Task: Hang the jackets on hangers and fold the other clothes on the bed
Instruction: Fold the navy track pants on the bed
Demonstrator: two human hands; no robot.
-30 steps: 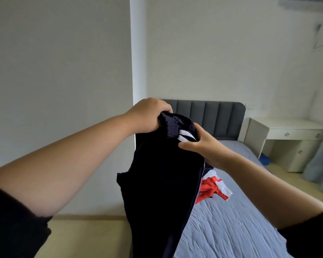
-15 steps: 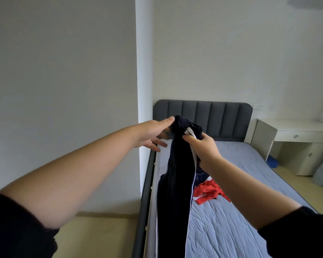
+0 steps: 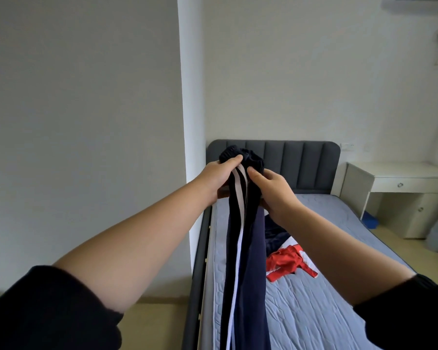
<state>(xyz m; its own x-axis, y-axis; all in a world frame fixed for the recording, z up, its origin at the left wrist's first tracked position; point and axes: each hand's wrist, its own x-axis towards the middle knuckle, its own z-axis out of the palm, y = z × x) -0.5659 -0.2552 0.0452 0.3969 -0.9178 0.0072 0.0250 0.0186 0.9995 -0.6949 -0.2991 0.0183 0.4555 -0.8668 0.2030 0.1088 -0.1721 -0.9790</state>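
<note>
The left fingers point(image 3: 234, 160) are curled round the bunched waistband of the navy track trousers point(image 3: 245, 248), thumb laid across the top of the white side stripes. The right fingers point(image 3: 254, 173) pinch the same waistband from the other side, thumb pressed just beside the stripes. The left hand point(image 3: 218, 178) and the right hand point(image 3: 271, 188) sit close together with only the gathered cloth between them. Both arms are stretched forward, bare to the black sleeves point(image 3: 48, 311).

The trousers hang straight down from the grip in a narrow column, legs together, above the left edge of the bed point(image 3: 314, 299). Their lower end runs out of view at the bottom.

On the blue-grey mattress, near the middle, lies a crumpled red and white garment point(image 3: 286, 261), touching a dark navy garment point(image 3: 276, 236) on its headboard side. The padded grey headboard point(image 3: 301, 160) stands against the far wall. Beside the bed's right head corner stands a white desk point(image 3: 402, 175) with drawers.
</note>
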